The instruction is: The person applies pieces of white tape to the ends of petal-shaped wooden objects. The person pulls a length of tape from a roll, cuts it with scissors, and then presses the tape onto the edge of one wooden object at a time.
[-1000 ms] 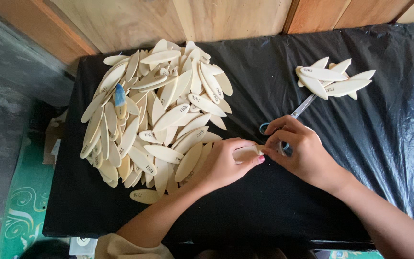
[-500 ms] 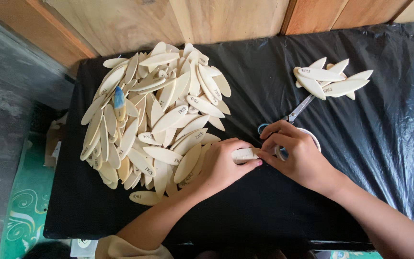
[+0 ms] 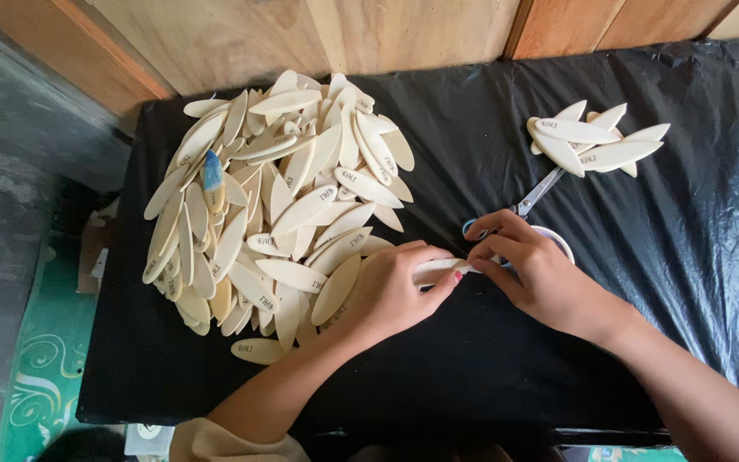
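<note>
A big heap of pale leaf-shaped wooden pieces (image 3: 284, 197) lies on the black plastic-covered table (image 3: 472, 376). My left hand (image 3: 391, 291) grips one such wooden piece (image 3: 436, 270) at the heap's right edge. My right hand (image 3: 536, 274) pinches the same piece's right end with its fingertips. Scissors with blue handles (image 3: 534, 198) lie just beyond my right hand, partly hidden under it. A small white round object (image 3: 558, 241) peeks out behind my right hand.
A small pile of the same wooden pieces (image 3: 596, 141) sits at the far right. One piece with a blue tip (image 3: 213, 181) lies on the heap's left side. A wooden wall (image 3: 344, 34) runs along the back. Floor and a green mat (image 3: 36, 376) are on the left.
Both hands have shifted slightly; my right hand's fingers have come off the scissors area onto the end of the piece held by my left hand.
</note>
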